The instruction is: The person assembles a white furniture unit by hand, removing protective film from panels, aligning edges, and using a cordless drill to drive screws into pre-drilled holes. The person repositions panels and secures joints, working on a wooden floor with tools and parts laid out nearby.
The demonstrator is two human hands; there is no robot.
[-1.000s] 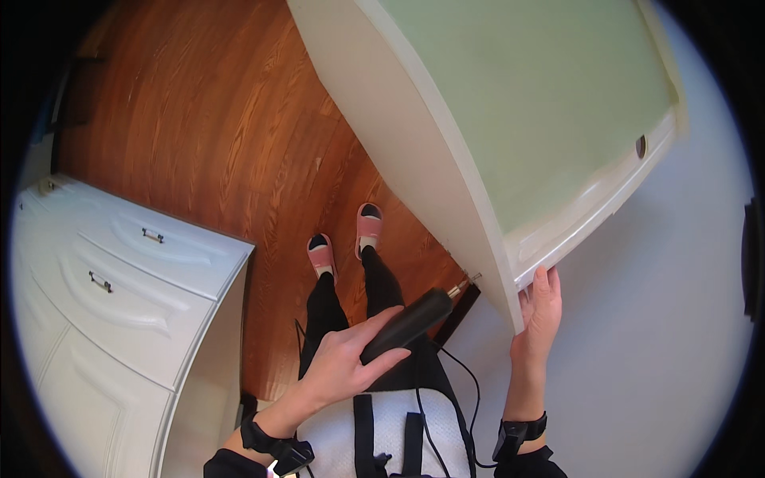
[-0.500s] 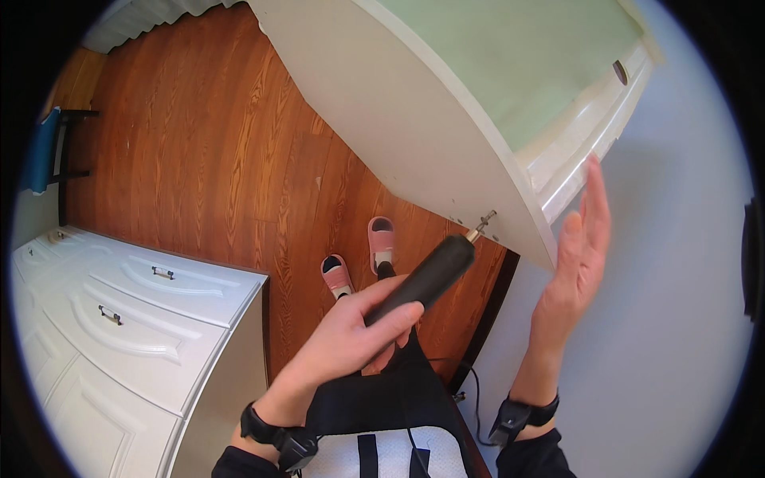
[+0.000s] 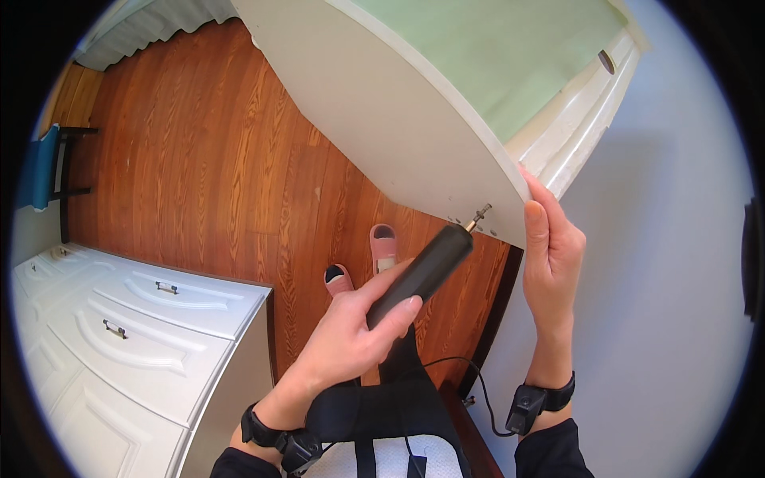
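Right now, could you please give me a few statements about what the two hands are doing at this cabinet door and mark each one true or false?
1. The left hand grips a black electric screwdriver. True.
2. The screwdriver's tip points down at the wooden floor. False: it points up at the lower edge of the white cabinet door.
3. The right hand rests against the door's corner. True.
4. The right hand holds a hammer. False: it holds no tool and its fingers lie flat on the door.
5. A white chest of drawers stands to the person's left. True.
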